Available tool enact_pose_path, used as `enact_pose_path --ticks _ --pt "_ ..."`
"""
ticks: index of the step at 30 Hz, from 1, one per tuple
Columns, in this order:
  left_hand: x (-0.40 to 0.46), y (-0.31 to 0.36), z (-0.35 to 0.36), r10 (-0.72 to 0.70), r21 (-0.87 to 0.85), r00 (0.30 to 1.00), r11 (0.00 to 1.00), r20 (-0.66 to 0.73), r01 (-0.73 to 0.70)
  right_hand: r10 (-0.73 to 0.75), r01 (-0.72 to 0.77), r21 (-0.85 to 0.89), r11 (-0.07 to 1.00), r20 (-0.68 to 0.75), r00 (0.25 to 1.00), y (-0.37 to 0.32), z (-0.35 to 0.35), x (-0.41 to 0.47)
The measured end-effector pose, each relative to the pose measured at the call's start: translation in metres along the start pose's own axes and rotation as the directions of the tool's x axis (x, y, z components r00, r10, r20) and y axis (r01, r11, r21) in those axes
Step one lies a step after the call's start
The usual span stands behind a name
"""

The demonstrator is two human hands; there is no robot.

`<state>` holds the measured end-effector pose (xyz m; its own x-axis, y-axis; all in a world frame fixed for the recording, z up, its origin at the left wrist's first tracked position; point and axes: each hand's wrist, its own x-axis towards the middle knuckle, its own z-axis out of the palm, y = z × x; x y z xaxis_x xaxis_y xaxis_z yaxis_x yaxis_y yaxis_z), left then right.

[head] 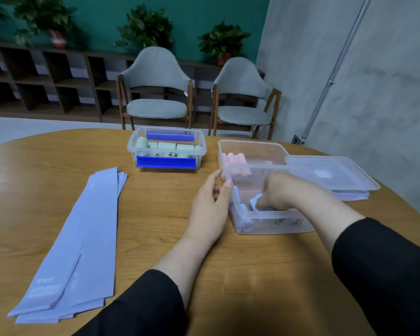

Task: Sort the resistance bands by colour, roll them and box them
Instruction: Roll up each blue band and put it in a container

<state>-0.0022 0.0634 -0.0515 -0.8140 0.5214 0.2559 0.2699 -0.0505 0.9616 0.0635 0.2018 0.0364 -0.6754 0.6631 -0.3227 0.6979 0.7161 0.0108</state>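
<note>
A stack of flat lilac bands (83,238) lies on the wooden table (155,190) at the left. My right hand (281,190) reaches into the near clear box (284,224) and holds a rolled lilac band (257,199) against other lilac rolls (244,223) there. My left hand (210,207) rests against the box's left wall, fingers straight. Behind it stands a second clear box (252,147) with pink rolls (235,159). A third box (166,151) with blue clips holds pale green rolls (166,145).
A clear lid (332,173) lies to the right of the boxes, over more lilac material. Two grey chairs (157,93) stand beyond the table's far edge, with shelving and potted plants behind them. A grey wall rises at the right.
</note>
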Motion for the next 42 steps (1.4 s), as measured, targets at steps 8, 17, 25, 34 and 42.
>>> enact_pose_path --ticks 8,17,25,34,42 --pt "0.006 -0.015 0.005 0.028 0.11 0.998 0.993 0.056 -0.034 -0.052 0.049 0.03 0.998 0.104 0.993 0.006 0.004 0.007" --pt "0.005 -0.012 0.004 0.03 0.133 0.999 0.991 0.045 -0.035 -0.11 0.093 0.179 0.979 0.086 0.99 0.013 0.004 0.0" --pt "0.004 -0.013 0.004 0.031 0.17 0.998 0.985 0.053 -0.04 -0.118 0.109 0.155 0.982 0.048 0.992 0.015 0.004 -0.001" --pt "0.003 -0.011 0.0 0.031 0.127 0.998 0.992 -0.05 -0.025 -0.122 0.236 0.251 0.939 -0.399 0.909 0.018 0.008 -0.008" --pt "-0.005 0.034 -0.058 0.07 0.078 0.97 0.996 -0.234 -0.053 -0.353 0.803 0.219 0.554 -0.812 0.464 -0.056 0.03 -0.058"
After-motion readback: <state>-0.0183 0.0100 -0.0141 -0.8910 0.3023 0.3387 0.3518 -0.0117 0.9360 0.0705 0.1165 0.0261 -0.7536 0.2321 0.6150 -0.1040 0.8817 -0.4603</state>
